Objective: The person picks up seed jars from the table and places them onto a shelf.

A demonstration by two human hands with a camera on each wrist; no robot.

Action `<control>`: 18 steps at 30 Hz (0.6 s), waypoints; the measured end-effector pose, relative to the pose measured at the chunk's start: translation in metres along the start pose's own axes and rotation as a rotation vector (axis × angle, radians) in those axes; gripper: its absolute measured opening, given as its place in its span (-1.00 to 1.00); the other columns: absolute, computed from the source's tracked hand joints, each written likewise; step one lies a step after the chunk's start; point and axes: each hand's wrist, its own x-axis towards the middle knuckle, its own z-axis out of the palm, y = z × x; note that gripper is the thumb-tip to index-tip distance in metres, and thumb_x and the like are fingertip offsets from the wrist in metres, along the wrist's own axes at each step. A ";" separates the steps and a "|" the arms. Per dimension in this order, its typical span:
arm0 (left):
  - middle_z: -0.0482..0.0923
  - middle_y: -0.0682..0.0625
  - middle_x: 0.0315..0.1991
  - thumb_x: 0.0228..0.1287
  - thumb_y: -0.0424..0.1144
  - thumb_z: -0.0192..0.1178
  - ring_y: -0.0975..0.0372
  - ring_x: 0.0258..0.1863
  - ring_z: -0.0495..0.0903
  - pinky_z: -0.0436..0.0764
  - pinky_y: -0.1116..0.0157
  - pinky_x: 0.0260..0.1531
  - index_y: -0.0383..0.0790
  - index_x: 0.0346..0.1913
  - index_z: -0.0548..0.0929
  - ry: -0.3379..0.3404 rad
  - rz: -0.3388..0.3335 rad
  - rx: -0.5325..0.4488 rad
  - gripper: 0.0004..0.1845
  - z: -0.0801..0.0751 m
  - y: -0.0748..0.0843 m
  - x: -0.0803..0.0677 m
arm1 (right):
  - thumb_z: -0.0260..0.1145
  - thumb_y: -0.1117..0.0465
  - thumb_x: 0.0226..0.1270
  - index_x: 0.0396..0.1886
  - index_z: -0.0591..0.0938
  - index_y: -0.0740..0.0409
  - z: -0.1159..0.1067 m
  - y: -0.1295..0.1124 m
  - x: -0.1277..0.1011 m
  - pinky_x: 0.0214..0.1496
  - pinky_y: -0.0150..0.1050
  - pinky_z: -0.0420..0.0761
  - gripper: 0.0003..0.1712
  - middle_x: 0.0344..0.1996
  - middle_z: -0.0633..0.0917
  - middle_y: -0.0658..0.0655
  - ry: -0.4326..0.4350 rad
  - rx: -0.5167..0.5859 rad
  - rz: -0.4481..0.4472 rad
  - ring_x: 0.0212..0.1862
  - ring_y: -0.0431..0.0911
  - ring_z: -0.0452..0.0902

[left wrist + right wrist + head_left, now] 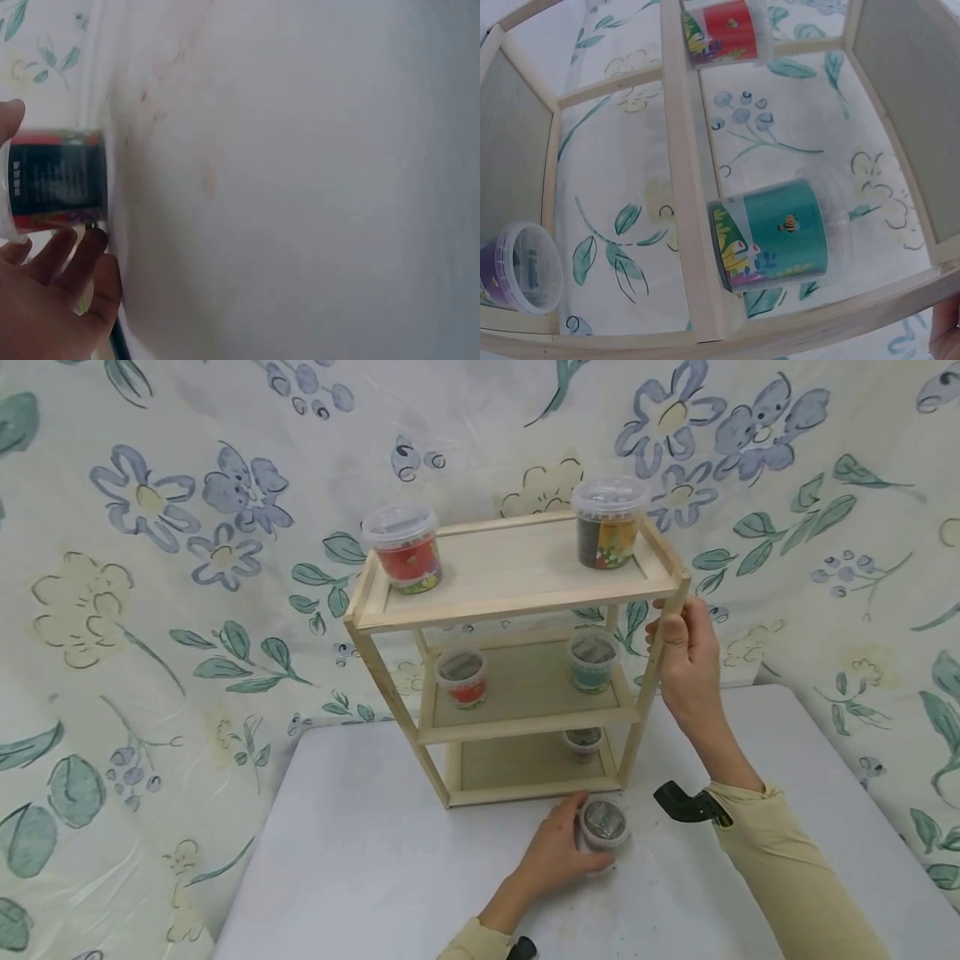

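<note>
Wooden shelf [525, 610] post gripped by right hand [686, 664]; left hand [558, 852] grips tub [603, 825].

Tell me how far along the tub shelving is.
Done: five tubs stand on the wooden shelf, two on top, two on the middle tier, one on the bottom. In hand: the left hand grips a sixth tub on the table while the right hand holds the shelf's post. Left: only that tub is off the shelf.
</note>
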 end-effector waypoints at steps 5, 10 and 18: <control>0.50 -0.07 0.27 0.03 0.08 0.45 0.10 0.19 0.52 0.51 0.14 0.16 -0.18 0.43 0.29 0.067 0.025 0.092 -0.07 0.007 0.000 0.001 | -0.03 -0.19 0.45 0.11 0.43 0.41 0.000 0.001 0.001 -0.15 -0.36 0.46 -0.30 -0.23 0.52 -0.12 0.000 0.003 -0.008 -0.24 -0.18 0.48; 0.54 -0.07 0.21 0.05 0.06 0.45 0.11 0.13 0.56 0.54 0.17 0.11 -0.17 0.39 0.33 0.107 0.047 0.120 -0.13 0.007 0.002 0.001 | -0.03 -0.15 0.48 0.11 0.43 0.42 0.000 0.002 0.001 -0.14 -0.37 0.46 -0.33 -0.23 0.51 -0.07 -0.002 0.002 -0.006 -0.23 -0.19 0.47; 0.55 -0.06 0.20 0.07 0.05 0.45 0.12 0.13 0.56 0.54 0.18 0.11 -0.14 0.39 0.33 0.109 0.026 0.138 -0.14 0.007 0.003 -0.001 | -0.04 -0.14 0.47 0.12 0.43 0.41 0.001 0.003 0.000 -0.14 -0.36 0.45 -0.34 -0.24 0.50 -0.16 0.002 0.001 0.010 -0.24 -0.14 0.48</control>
